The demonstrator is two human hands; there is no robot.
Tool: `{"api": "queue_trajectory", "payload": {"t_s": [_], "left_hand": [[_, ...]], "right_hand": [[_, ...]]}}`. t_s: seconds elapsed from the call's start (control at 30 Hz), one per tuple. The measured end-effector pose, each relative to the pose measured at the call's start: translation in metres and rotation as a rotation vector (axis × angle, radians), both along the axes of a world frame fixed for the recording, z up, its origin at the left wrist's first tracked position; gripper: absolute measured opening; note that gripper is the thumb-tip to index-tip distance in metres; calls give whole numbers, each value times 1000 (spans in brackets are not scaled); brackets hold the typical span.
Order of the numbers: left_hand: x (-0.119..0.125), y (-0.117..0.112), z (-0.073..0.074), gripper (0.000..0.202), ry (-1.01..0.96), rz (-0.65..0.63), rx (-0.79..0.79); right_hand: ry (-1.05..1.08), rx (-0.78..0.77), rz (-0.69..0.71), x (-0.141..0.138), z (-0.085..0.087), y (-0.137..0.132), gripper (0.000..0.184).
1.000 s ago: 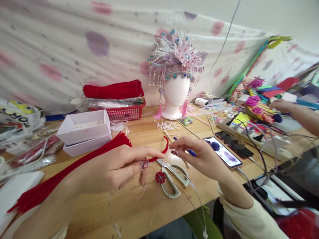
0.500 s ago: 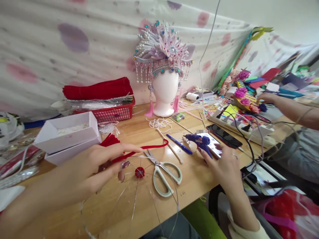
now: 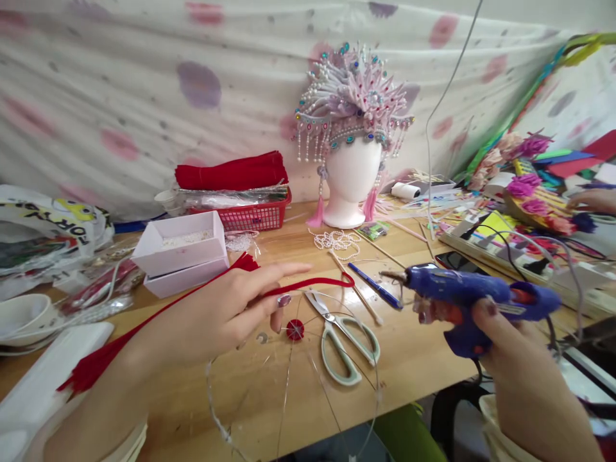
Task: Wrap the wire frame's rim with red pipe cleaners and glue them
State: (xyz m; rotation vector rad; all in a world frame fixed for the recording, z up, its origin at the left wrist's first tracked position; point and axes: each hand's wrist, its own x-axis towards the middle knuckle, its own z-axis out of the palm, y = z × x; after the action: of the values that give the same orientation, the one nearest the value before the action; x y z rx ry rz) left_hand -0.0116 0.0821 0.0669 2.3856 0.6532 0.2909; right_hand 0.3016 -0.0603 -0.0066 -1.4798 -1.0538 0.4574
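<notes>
My right hand is wrapped round a blue glue gun, held above the table with its nozzle pointing left. My left hand reaches over the wood with its index finger stretched out and its thumb and other fingers bent. A red chenille stem comes out between thumb and index finger, curling at its free end; the exact grip is hidden. More red stems pass beneath that hand and wrist. Near its fingertips lies a red round centre with thin wires radiating to a wire ring. Scissors lie beside it, blades slightly parted.
A white mannequin head wears a pink beaded headdress. White boxes, a red basket and a string of beads stand or lie behind the hands. A blue pen lies ahead. Cables and a power strip run right.
My right hand has picked up the glue gun from beside the phone and lifted it toward me. My left hand has risen slightly. The view has turned left.
</notes>
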Motion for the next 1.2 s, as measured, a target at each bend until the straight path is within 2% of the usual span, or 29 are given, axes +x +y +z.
{"api": "queue_trajectory", "payload": {"t_s": [0.1, 0.2, 0.27, 0.5, 0.6, 0.77, 0.83, 0.93, 1.03, 1.2], "left_hand": [[1, 0, -1, 33, -10, 56, -56], [1, 2, -4, 17, -77, 97, -119], [1, 3, -5, 13, -132, 128, -164], [4, -2, -5, 31, -193, 190, -184], [6, -6, -5, 32, -202, 194, -167], [10, -12, -7, 30, -239, 183, -64], [12, -13, -10, 20, -285, 177, -41], [13, -13, -16, 10, -400, 144, -51], [13, -12, -19, 28, -420, 89, 8], [11, -11, -12, 43, -299, -7, 125]], "right_hand": [[43, -32, 265, -18, 14, -2, 49], [137, -148, 418, -32, 21, 11, 59], [246, -165, 456, -41, 25, 24, 62], [426, -80, 588, -64, 49, 64, 54], [412, -72, 628, -70, 64, 75, 54], [324, -73, 824, -83, 95, 90, 51], [298, -69, 874, -88, 102, 99, 50], [342, -24, 915, -93, 105, 118, 45], [433, -21, 983, -95, 102, 135, 42], [564, -153, 1099, -97, 99, 149, 48]]}}
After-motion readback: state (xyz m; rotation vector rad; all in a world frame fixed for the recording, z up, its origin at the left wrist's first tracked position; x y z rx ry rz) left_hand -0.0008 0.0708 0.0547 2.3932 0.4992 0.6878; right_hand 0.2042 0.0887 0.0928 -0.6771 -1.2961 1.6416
